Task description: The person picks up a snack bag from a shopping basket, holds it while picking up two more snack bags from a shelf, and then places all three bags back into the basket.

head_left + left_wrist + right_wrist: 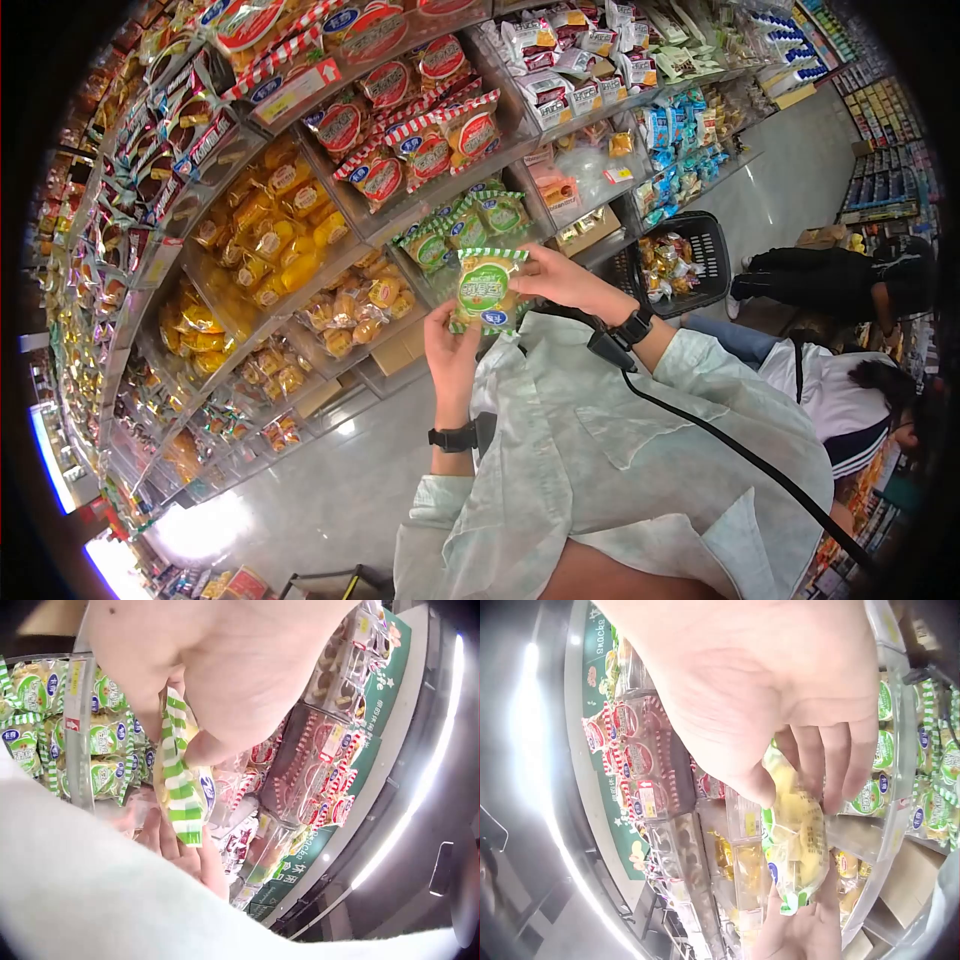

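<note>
Partly hidden by both hands' grip, green snack pack [487, 290], label unreadable.

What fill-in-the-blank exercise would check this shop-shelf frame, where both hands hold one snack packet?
1. The snack packet has white and ____ striped edges.
2. The left hand and the right hand ____ the packet between them.
3. Each wrist wears a ____ band.
4. The black basket stands on the ____.

Missing words: green; hold; black; floor

Tiered shop shelves [395, 222] of clear bins with red-striped packets [440, 135], yellow packets [270, 225], green-striped packets [470, 222].
</note>
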